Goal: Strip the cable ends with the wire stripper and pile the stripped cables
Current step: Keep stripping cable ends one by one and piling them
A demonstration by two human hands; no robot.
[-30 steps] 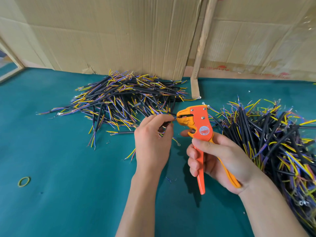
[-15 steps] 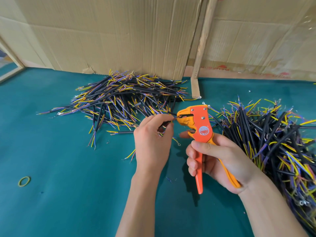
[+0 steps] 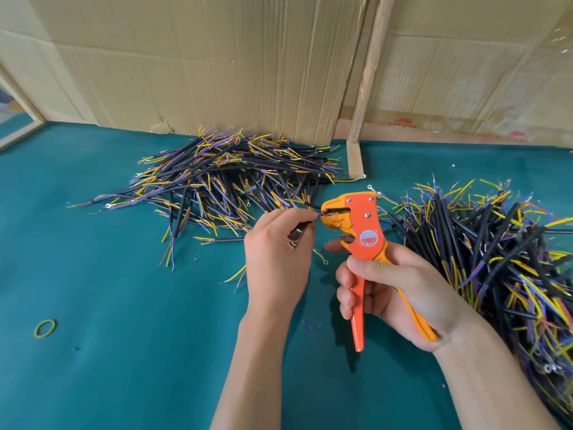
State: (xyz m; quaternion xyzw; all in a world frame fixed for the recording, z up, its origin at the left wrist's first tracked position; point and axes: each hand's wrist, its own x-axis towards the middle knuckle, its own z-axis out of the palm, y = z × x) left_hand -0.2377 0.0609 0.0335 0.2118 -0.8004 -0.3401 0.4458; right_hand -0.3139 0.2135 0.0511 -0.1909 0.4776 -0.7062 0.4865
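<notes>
My right hand grips the handles of an orange wire stripper, its jaws pointing left. My left hand pinches a short black cable between thumb and fingers, and the cable's coloured wire ends sit in the stripper's jaws. A pile of black cables with yellow and purple ends lies behind my left hand. A second, larger pile of cables lies on the right, beside my right wrist.
The work surface is teal felt. Cardboard sheets and a wooden slat stand along the back. A yellow-green rubber band lies at the front left. Small wire scraps lie between my forearms.
Both hands hold almost the same position. The stripper's handles have closed slightly in my right hand, and the cable end stays in the jaws.
</notes>
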